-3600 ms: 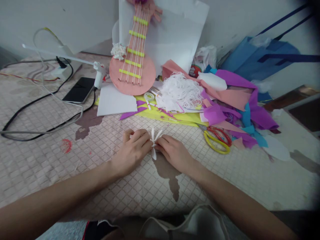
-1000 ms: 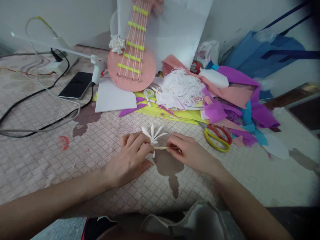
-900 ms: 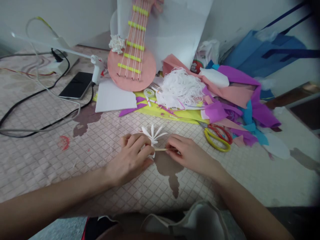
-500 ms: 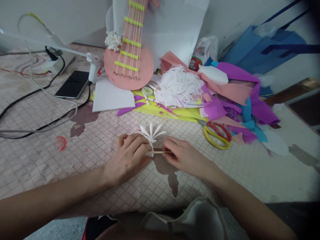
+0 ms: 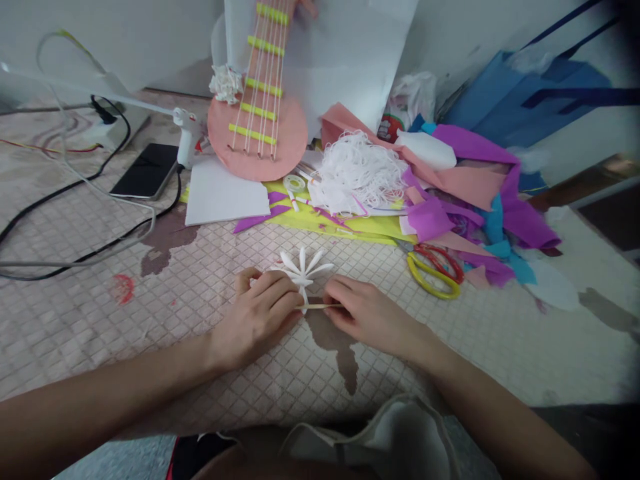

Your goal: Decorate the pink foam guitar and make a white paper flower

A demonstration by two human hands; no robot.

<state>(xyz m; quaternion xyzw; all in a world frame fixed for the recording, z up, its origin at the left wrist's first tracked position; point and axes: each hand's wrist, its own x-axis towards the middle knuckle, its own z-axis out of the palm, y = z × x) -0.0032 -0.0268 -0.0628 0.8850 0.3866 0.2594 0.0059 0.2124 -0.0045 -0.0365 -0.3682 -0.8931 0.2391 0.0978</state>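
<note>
A white flower (image 5: 302, 268) with several narrow petals fans out on the table between my hands, its short stem pointing toward me. My left hand (image 5: 263, 310) is closed at its left side, and the fingertips press by the stem; some petals are hidden behind the knuckles. From there a thin pale stick (image 5: 319, 307) runs level across to my right hand (image 5: 357, 308), whose thumb and fingers pinch its other end. What lies under the left fingers is partly hidden.
Behind my hands stand a pink paper instrument (image 5: 257, 140) and a white glue gun (image 5: 186, 137), beside a phone (image 5: 146, 171). Scissors (image 5: 433, 273), a heap of white string (image 5: 360, 173) and coloured scraps (image 5: 430, 217) lie to the right. Cables (image 5: 75, 261) cross the left side.
Almost nothing differs; both hands hold the same place, and the stick between them has tilted or shifted very slightly.
</note>
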